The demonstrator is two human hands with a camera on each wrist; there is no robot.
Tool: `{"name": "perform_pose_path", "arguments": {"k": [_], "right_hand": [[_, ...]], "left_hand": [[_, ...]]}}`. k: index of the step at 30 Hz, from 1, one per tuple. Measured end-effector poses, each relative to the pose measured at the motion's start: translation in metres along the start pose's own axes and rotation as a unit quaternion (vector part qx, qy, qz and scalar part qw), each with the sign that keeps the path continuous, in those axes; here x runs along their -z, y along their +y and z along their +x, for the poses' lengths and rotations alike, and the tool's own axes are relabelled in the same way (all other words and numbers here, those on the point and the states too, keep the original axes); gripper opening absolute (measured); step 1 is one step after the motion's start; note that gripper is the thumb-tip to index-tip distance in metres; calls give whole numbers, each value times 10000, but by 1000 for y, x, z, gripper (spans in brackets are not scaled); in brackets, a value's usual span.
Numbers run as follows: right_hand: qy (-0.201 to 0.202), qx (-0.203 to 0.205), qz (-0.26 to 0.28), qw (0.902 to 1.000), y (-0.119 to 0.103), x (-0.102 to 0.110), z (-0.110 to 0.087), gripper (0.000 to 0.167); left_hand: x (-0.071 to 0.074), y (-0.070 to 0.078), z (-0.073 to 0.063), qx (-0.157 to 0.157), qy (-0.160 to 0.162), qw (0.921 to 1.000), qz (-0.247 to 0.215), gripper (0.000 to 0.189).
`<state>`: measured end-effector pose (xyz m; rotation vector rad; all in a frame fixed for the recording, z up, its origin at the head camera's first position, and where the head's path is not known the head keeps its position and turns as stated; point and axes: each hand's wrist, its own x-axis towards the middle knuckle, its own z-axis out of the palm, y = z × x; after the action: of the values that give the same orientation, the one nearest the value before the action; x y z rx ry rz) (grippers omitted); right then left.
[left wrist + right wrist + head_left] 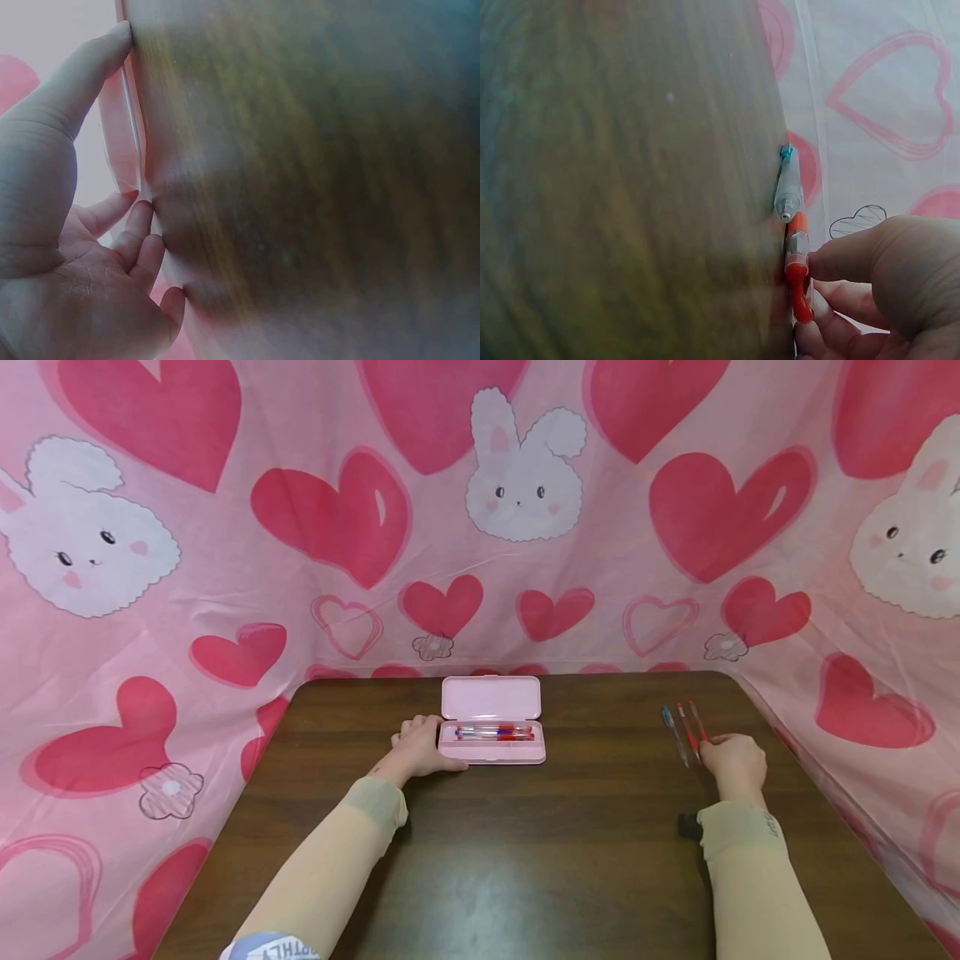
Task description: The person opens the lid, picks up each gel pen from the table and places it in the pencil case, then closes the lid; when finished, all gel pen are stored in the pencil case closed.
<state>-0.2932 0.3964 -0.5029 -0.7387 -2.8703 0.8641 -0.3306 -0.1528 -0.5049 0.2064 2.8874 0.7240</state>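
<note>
Looks partway along, my read: case point(491, 761) sits open on table point(570, 835) near the far edge, lid point(491, 697) tipped back, and inner pens point(513, 737) already lie inside, lengthwise, red and blue ends showing; they overlap, so exact count can't be told. Not done: three pens are outside, together on the right side of table, well apart from case. That's blue pen point(667, 718) leftmost, middle red pen point(687, 727) just beside it, and right red pen point(697, 720) closest to the hand. Right hand point(738, 766) is at this group, thumb and fingertips drawn in narrow, seemingly pinching right red pen by its near end; it isn't visibly lifted, and the right wrist view partly hides the contact. Left hand point(416, 747) holds case at its left end, thumb stretched along the front edge, bent fingers at the side, spread wide between them; the left wrist view shows thumb and a fingertip touching case. So, by the look of it: opening done, part of the filling done, three pens left over, lid not closed. Inside case, a bare strip runs along the front, so room seems available.
</note>
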Motion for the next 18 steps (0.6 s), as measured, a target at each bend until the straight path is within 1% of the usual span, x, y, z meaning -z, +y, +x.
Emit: {"name": "perform_pose_path", "arguments": {"k": [4, 13, 15, 18], "right_hand": [[76, -38, 62, 9999, 1, 0, 1, 43], [465, -189, 585, 9970, 3, -2, -2, 48], [542, -163, 628, 9964, 2, -2, -4, 47], [726, 33, 683, 9950, -1, -4, -5, 45]], "left_hand": [[-1, -1, 1, -2, 12, 10000, 37, 102], [-1, -2, 1, -16, -22, 10000, 40, 103], [0, -2, 2, -21, -37, 10000, 20, 103], [1, -1, 1, -9, -32, 10000, -11, 103]]}}
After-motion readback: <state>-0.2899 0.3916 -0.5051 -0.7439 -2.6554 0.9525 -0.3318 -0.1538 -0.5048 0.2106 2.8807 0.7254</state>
